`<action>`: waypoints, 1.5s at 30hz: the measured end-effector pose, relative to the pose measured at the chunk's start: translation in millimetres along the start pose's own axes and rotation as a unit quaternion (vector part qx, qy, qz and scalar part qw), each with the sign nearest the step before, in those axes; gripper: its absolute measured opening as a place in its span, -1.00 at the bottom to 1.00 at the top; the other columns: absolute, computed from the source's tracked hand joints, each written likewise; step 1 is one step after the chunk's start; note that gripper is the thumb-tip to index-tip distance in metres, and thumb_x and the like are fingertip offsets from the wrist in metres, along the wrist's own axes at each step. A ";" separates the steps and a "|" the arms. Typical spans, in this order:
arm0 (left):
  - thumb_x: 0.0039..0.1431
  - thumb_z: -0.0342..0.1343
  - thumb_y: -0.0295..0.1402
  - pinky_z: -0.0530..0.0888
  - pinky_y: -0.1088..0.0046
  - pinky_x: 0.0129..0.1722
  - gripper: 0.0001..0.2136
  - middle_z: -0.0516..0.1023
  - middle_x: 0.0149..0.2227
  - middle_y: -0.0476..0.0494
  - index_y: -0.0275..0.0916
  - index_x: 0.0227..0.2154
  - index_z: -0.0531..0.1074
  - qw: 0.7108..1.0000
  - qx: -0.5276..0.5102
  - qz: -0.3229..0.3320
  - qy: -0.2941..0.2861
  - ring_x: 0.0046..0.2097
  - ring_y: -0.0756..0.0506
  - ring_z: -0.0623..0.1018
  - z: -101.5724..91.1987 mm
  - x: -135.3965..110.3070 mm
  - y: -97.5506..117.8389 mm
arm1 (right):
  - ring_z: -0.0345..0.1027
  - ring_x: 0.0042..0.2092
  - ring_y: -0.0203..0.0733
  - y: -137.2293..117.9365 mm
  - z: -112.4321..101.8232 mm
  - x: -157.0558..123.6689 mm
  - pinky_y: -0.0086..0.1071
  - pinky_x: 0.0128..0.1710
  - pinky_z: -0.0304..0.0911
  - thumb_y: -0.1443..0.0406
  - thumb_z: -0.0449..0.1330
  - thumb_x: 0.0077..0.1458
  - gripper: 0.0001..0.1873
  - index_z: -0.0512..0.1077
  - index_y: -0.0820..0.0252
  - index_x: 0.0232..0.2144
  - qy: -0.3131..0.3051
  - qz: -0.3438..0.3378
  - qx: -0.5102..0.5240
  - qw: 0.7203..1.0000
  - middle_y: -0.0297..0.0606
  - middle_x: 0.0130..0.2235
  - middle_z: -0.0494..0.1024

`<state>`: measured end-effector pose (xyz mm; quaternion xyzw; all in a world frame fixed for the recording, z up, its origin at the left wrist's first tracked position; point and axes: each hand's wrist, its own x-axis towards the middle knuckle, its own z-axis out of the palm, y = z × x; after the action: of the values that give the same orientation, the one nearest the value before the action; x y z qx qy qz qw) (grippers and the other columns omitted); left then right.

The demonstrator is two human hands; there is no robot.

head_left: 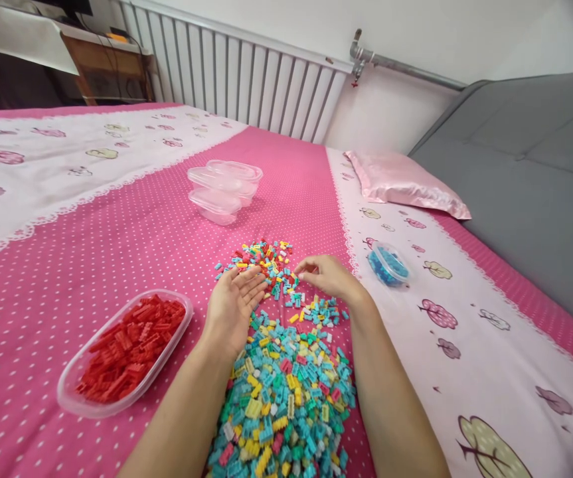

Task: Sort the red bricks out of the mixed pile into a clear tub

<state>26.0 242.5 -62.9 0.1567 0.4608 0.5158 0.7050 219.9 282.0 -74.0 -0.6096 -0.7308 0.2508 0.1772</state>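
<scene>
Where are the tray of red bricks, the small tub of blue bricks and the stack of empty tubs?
tray of red bricks (70, 392), head view, bare near rim
small tub of blue bricks (388, 264), head view, lid
stack of empty tubs (224, 189), head view, middle

Brick pile (286, 385): near end cut off by the bottom edge at 6 o'clock; single bricks too small to tell apart by shape.
Left hand (231, 307): palm up, any contents too small to tell.
Right hand (327, 275): fingers (302, 268) curl down onto the bricks, tips and any brick in them hidden.
Blue-filled tub (388, 264), at 3 o'clock of the hands: contents blurred.
Stacked clear tubs (224, 189), 12 o'clock: count uncertain.
</scene>
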 end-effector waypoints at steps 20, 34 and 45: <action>0.15 -0.17 -0.31 0.44 0.40 -0.15 -0.61 0.46 -0.11 -0.42 -0.49 -0.10 0.36 1.000 -0.027 -0.004 0.003 -0.15 -0.14 0.51 -1.5 -1.6 0.6 | 0.34 -0.37 -0.28 -8.1 17.9 7.3 -0.45 -0.37 0.17 0.27 0.19 -0.09 -0.87 0.50 0.15 -0.43 0.051 0.026 -0.095 0.994 -0.30 -0.41 0.53; 0.15 -0.17 -0.31 0.45 0.46 -0.22 -0.61 0.46 -0.12 -0.44 -0.50 -0.11 0.36 0.999 -0.033 -0.006 0.001 -0.22 -0.10 0.53 -3.3 0.8 -1.0 | 0.31 -0.40 -0.30 -14.3 29.3 12.8 -0.44 -0.34 0.19 0.34 0.15 -0.08 -0.85 0.48 0.19 -0.38 0.080 -0.061 -0.084 0.991 -0.28 -0.38 0.50; 0.15 -0.17 -0.33 0.45 0.40 -0.15 -0.63 0.47 -0.13 -0.43 -0.49 -0.13 0.37 0.998 -0.057 -0.029 -0.011 -0.15 -0.14 0.52 -3.1 -1.1 -0.3 | 0.33 -0.40 -0.31 -20.0 18.7 8.6 -0.42 -0.34 0.22 0.33 0.16 -0.06 -0.88 0.48 0.20 -0.42 0.124 -0.058 -0.047 0.989 -0.27 -0.36 0.53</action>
<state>23.7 240.7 -64.2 0.1082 0.4271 0.5188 0.7326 191.6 285.0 -77.9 -0.6005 -0.7482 0.1278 0.2515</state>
